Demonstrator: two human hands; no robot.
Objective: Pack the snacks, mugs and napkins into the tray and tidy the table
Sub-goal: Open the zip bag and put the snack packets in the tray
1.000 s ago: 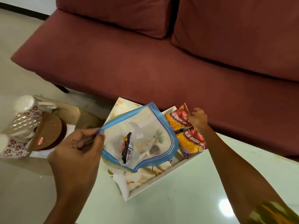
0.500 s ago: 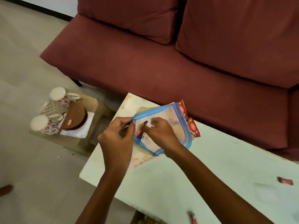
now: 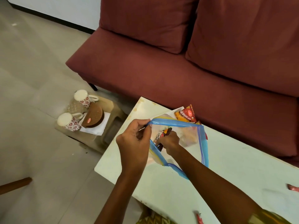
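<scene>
Maroon sofa (image 3: 186,75), blue-edged clear bag (image 3: 191,136), red-flowered white mugs (image 3: 69,121), red-orange snack packets (image 3: 186,115), pale-green table (image 3: 234,175)

Your left hand (image 3: 134,143) is pinching in a tight grip, knuckles up. Your right hand (image 3: 169,141) is curling closed, forearm stretching forward.

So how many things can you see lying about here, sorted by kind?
Floral mugs: 2
Red-and-orange snack packets in the tray: 2, one mostly hidden
Dark snack packets in the zip bag: 2
Zip bags: 1
Small red wrappers on the table: 2
Brown round lidded boxes: 1
White napkins: 1
Total: 11
</scene>
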